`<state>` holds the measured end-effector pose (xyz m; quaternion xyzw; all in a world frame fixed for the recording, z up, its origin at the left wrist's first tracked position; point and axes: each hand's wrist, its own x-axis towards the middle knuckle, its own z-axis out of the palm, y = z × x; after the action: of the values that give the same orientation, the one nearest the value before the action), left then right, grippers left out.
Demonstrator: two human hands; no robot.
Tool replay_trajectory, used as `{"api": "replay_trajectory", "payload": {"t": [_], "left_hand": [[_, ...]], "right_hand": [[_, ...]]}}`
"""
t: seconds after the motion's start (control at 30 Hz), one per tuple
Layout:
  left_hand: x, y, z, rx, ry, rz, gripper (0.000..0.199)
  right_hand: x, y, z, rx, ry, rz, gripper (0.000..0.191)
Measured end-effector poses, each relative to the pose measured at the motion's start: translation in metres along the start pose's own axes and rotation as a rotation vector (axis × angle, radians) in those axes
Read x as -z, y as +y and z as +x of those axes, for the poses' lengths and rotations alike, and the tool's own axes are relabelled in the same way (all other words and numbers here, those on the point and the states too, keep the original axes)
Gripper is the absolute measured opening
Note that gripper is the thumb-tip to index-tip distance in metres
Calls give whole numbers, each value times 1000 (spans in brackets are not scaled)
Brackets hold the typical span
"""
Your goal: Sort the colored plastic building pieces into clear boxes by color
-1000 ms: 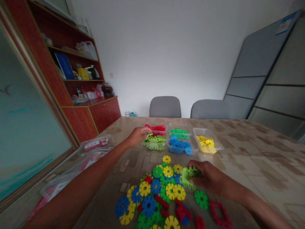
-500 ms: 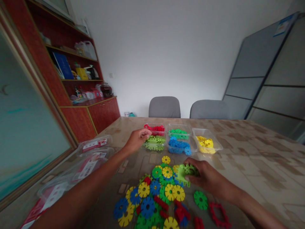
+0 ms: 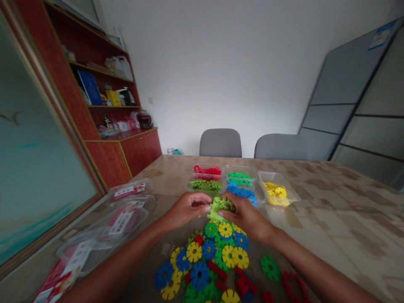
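Observation:
Light green toothed pieces point(image 3: 217, 209) are in my right hand point(image 3: 244, 214), pinched between thumb and fingers above the pile. My left hand point(image 3: 191, 208) is at their left edge, thumb and fingers apart; whether it touches them is hard to tell. Below lies a mixed pile of notched discs and pieces, with a blue disc point(image 3: 199, 275), a yellow disc point(image 3: 194, 251) and red pieces point(image 3: 217, 270). Beyond my hands stand clear tubs holding red pieces point(image 3: 206, 170), light green pieces point(image 3: 205, 185), green pieces point(image 3: 240, 178), blue pieces point(image 3: 242, 192) and yellow pieces point(image 3: 275, 191).
Clear plastic lids with red and white labels point(image 3: 124, 221) lie at the left of the patterned table point(image 3: 341, 219). A green disc point(image 3: 270, 268) and a red frame piece point(image 3: 293, 286) lie right of the pile. Two grey chairs point(image 3: 220, 143) stand behind.
My left hand has come back from the light green tub towards the pieces. My right hand has carried the light green pieces left and up, and my hands now meet.

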<state>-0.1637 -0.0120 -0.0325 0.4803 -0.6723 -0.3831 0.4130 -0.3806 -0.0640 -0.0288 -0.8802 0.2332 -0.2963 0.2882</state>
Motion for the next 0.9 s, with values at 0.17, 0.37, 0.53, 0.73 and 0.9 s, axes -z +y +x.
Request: {"api": "replay_trajectory", "payload": {"t": [0.17,0.37,0.53,0.73,0.9], "left_hand": [[6,-4,-1,23,22,26,35],[47,-10,15,-15,244,183,27],[74,-20,38,-82,383,384,18],[73,-34,51,-81,266,594,11],[72,-38,59,-72,211,694,18]], "right_hand": [[-9,5,16,17,-43,-21,12],[0,18,48,-32,1,-129,10],[7,33,70,-83,23,-266,9],[14,36,82,-94,-9,-403,15],[24,34,102,-96,-19,-490,21]]}}
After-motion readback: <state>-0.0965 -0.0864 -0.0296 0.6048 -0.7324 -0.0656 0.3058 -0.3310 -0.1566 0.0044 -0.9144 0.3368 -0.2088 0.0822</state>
